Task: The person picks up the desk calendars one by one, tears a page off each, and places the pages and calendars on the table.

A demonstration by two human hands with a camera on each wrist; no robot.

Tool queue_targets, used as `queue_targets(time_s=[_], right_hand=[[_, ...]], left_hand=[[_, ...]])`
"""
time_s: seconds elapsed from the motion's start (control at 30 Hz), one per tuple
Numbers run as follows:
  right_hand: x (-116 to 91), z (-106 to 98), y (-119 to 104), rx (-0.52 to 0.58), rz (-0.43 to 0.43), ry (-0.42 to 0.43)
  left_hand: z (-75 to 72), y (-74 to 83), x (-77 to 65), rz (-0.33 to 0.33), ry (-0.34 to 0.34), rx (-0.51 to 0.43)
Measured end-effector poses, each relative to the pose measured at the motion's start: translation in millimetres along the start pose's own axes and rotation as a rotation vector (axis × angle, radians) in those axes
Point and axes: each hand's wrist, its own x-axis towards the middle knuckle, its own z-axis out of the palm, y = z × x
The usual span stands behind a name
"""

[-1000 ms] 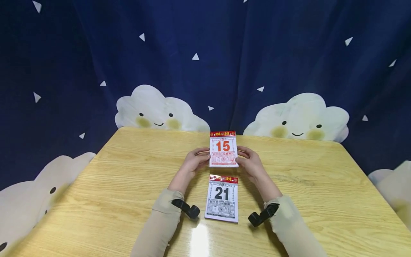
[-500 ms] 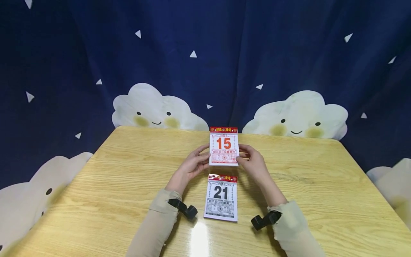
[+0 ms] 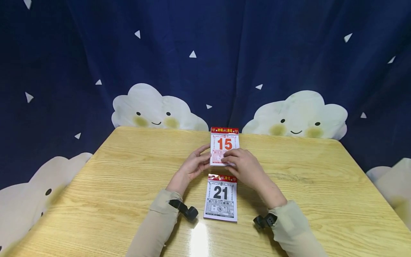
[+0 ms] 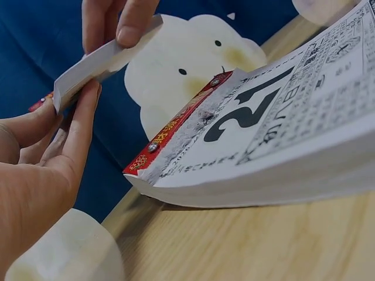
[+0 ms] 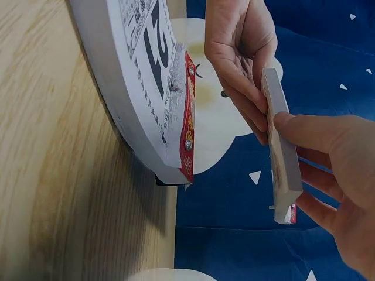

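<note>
A small tear-off calendar [image 3: 224,143] with a red header and a red "15" is held up off the table, its face toward me. My left hand [image 3: 194,162] grips its left edge, thumb in front and fingers behind, as the left wrist view shows. My right hand [image 3: 245,165] is at the lower right corner; its fingers lie over the front and cover part of the print. In the right wrist view the right thumb [image 5: 299,126] presses on the pad's bottom edge. A second tear-off calendar [image 3: 220,200], with a black "21", lies flat on the table, untouched.
The light wooden table [image 3: 135,164] ends at the back against a dark blue curtain [image 3: 167,46] printed with clouds and small white triangles. A black wrist camera [image 3: 192,213] sits on the left sleeve, and another wrist camera [image 3: 263,221] on the right.
My right hand has moved from the calendar's right edge onto its lower right front. The left hand keeps its hold. The "15" calendar has risen slightly; the "21" calendar lies still.
</note>
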Motion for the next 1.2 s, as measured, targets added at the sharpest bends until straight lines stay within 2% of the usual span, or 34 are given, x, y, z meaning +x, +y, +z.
queue_targets(time_s=[0.17, 0.43, 0.77, 1.0, 1.2], right_hand=[[1.1, -0.6, -0.8, -0.026, -0.008, 0.001], [3.3, -0.9, -0.9, -0.017, -0.003, 0.137], [6.3, -11.2, 2.8, 0.118, 0.1, 0.205], [11.4, -19.1, 13.1, 0.095, 0.139, 0.276], [16.7, -22.2, 22.2, 0.104, 0.22, 0.272]], left_hand=[[0.4, -0.3, 0.2, -0.003, -0.004, 0.002], [0.8, -0.6, 0.2, -0.003, -0.012, -0.004], [-1.2, -2.8, 1.6, 0.006, 0.004, 0.022], [-2.3, -3.0, 1.5, 0.009, 0.04, 0.051], [-0.1, -1.6, 0.8, -0.003, 0.065, 0.055]])
